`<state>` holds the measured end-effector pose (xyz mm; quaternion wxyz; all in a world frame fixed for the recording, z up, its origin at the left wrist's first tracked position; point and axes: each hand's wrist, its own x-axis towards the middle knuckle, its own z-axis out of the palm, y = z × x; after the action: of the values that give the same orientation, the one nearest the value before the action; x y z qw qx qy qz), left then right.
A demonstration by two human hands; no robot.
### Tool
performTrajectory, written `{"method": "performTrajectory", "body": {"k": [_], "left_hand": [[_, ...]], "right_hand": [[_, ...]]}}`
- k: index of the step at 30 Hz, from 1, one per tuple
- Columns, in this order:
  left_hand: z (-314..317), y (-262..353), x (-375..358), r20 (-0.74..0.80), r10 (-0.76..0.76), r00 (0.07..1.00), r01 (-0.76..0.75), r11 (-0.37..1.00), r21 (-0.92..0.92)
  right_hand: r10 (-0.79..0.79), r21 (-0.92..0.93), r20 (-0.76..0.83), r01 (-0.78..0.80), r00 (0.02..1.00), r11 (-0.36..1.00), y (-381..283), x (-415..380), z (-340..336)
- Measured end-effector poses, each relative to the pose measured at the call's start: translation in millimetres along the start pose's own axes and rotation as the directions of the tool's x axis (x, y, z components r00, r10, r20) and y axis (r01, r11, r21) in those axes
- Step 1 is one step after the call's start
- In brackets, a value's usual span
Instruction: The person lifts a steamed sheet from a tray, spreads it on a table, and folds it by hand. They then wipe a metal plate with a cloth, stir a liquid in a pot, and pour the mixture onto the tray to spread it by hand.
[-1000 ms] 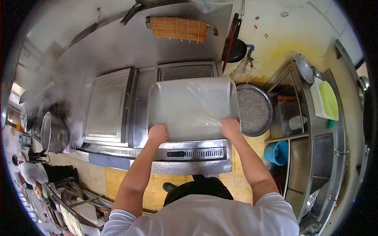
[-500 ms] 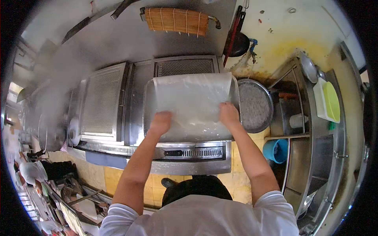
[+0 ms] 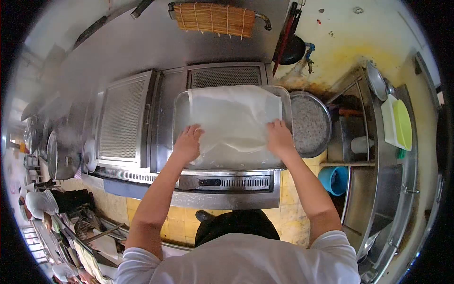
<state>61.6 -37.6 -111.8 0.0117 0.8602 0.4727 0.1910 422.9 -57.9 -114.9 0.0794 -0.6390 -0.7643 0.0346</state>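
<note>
A thin, wet-looking white cloth [image 3: 234, 118] is spread over a wide, shallow metal tray [image 3: 287, 113]. Its far edge lies near the tray's far rim, and a wavy fold crosses its near part. My left hand [image 3: 187, 143] is closed at the cloth's left edge, fingers pointing away from me. At the opposite edge, my right hand [image 3: 279, 137] pinches the cloth with curled fingers. The thumbs and the exact grip are partly hidden. Below the near part of the cloth, the tray's wet, shiny inside shows.
The tray rests on a steel counter with perforated panels [image 3: 122, 118]. Right of it stands a round pan of greyish, bubbly liquid [image 3: 309, 124]. A blue bucket [image 3: 333, 181] and a steel rack are farther right. A bamboo mat [image 3: 215, 20] hangs behind; another person [image 3: 41, 204] is at far left.
The cloth's near part has gathered into a fold and shifted away from me. My hands have moved slightly outward and forward along its edges. Steam at the left has thinned.
</note>
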Motion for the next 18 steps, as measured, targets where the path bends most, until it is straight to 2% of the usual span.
{"method": "performTrajectory", "body": {"k": [1,4,6,9,12,13,15,16,18], "left_hand": [[11,-2,8,0.039,-0.031,0.999,0.029,0.998,0.055],[52,-20,22,0.215,-0.138,0.967,0.104,0.981,0.161],[71,-32,26,0.419,-0.207,0.884,0.153,0.975,0.159],[22,-3,41,0.630,-0.317,0.709,0.232,0.948,0.216],[-8,1,40,0.638,-0.288,0.714,0.231,0.957,0.173],[-13,1,45,0.548,-0.256,0.796,0.236,0.966,0.109],[-17,-7,65,0.329,-0.209,0.921,0.228,0.974,-0.018],[-7,-18,79,0.289,-0.209,0.934,0.219,0.976,-0.003],[24,-40,106,0.206,-0.200,0.958,0.199,0.980,0.027]], "right_hand": [[-0.042,-0.014,-0.029,0.041,0.999,0.999,3,6,10],[0.014,0.056,0.127,-0.022,0.992,0.998,6,15,29],[0.011,0.060,0.101,-0.017,0.995,0.998,5,10,30],[0.018,0.074,0.150,-0.030,0.989,0.997,1,-8,15],[0.031,0.087,0.165,-0.046,0.986,0.995,2,5,-16],[0.035,0.092,0.168,-0.051,0.985,0.994,4,13,-21],[0.092,0.158,0.026,-0.095,0.995,0.983,9,41,-24],[0.120,0.192,-0.046,-0.109,0.992,0.975,11,58,-24],[0.020,0.123,-0.123,-0.005,0.992,0.992,28,91,9]]}}
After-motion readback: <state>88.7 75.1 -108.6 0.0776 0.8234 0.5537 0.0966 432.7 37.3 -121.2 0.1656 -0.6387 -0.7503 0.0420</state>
